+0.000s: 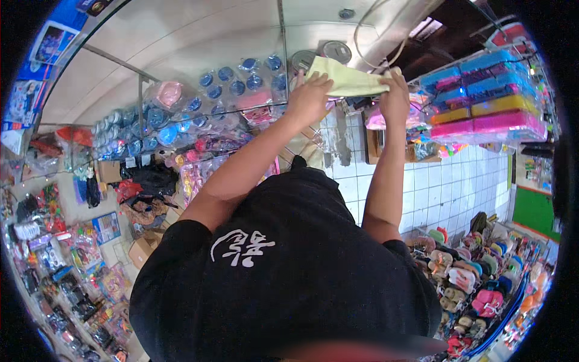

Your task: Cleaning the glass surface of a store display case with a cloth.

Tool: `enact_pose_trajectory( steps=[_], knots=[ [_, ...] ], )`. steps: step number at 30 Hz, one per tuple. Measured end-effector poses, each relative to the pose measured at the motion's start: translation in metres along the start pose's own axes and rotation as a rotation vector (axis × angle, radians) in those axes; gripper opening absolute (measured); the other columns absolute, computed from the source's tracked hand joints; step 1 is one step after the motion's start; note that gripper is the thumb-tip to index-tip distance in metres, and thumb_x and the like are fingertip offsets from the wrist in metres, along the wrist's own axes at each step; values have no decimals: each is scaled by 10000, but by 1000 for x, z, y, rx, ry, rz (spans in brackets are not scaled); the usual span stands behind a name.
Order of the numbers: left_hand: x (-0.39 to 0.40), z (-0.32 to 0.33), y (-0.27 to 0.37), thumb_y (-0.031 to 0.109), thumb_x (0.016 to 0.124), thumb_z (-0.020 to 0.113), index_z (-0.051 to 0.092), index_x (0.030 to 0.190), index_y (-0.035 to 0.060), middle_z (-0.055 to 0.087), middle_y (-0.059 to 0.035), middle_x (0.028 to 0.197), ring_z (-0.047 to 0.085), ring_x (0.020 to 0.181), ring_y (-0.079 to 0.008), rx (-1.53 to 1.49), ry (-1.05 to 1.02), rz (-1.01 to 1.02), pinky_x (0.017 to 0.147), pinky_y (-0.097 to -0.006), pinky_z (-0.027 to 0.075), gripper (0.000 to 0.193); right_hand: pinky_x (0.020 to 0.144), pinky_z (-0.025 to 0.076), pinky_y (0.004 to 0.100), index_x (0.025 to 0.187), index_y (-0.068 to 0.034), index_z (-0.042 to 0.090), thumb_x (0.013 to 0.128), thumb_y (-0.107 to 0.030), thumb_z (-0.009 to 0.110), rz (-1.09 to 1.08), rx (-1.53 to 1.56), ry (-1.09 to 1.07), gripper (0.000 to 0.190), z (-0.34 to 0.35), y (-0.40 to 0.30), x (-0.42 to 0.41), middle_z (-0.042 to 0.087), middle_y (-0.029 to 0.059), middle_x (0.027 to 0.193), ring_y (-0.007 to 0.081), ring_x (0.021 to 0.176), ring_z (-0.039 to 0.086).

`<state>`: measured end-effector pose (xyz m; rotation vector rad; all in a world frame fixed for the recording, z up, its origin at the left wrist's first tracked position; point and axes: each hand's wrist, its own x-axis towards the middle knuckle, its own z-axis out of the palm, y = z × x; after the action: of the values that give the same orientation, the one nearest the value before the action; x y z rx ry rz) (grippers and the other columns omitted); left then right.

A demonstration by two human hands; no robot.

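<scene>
Both of my arms reach up and forward to a pale yellow cloth (350, 79), which hangs stretched between my hands. My left hand (312, 97) lies on the cloth's left end, fingers spread over its edge; whether it grips the fabric is hard to tell. At the right end, my right hand (396, 90) has its fingers bent around a bunched corner. Just behind the cloth are two round clear lids or containers (336, 50). Blue-capped clear jars (237, 87) in plastic wrap stand to the left of my left hand.
Stacked blue, yellow and pink plastic boxes (488, 102) stand at the right. A looped cable (357, 40) hangs near my right hand. Sandals (461, 280) crowd the lower right, packaged goods (77, 253) the left. White floor tiles (425, 194) show below the boxes, beside a cardboard box (374, 147).
</scene>
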<state>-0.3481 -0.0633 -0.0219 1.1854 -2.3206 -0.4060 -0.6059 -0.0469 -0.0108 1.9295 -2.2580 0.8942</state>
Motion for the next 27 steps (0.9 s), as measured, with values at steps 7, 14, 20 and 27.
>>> enact_pose_trajectory(
  steps=[7,14,20,27],
  knots=[
    [-45,-45,-42,79,855,575,626,1318,124,550,-33,1459,463,1393,-221,277,-83,-155,1195,-640,146,468,1127,369,448,1075,-80,725,758,48,556,-174,87,-102,381,28,-67,-6,587,177,1371,379,1360,452],
    [-152,-128,-99,3,872,539,647,1266,100,634,-97,1338,567,1278,-277,274,159,-410,1158,-595,279,420,1028,409,521,1094,-153,725,760,-8,602,-463,231,-307,385,76,-198,-28,625,97,1335,341,1326,494],
    [-241,-192,-73,137,937,582,670,1181,-5,729,-200,989,712,842,-263,-287,514,-797,754,-357,532,295,972,471,474,1073,-110,739,795,-66,615,-546,573,-469,308,44,-288,-52,708,142,1140,360,1132,632],
    [-332,-218,-76,145,920,632,715,1111,-7,742,-151,927,705,834,-186,-505,552,-909,748,-319,532,258,943,499,451,1165,-93,696,881,-207,609,-650,246,-1181,319,13,-312,-72,688,209,1122,396,1082,636]
  ],
)
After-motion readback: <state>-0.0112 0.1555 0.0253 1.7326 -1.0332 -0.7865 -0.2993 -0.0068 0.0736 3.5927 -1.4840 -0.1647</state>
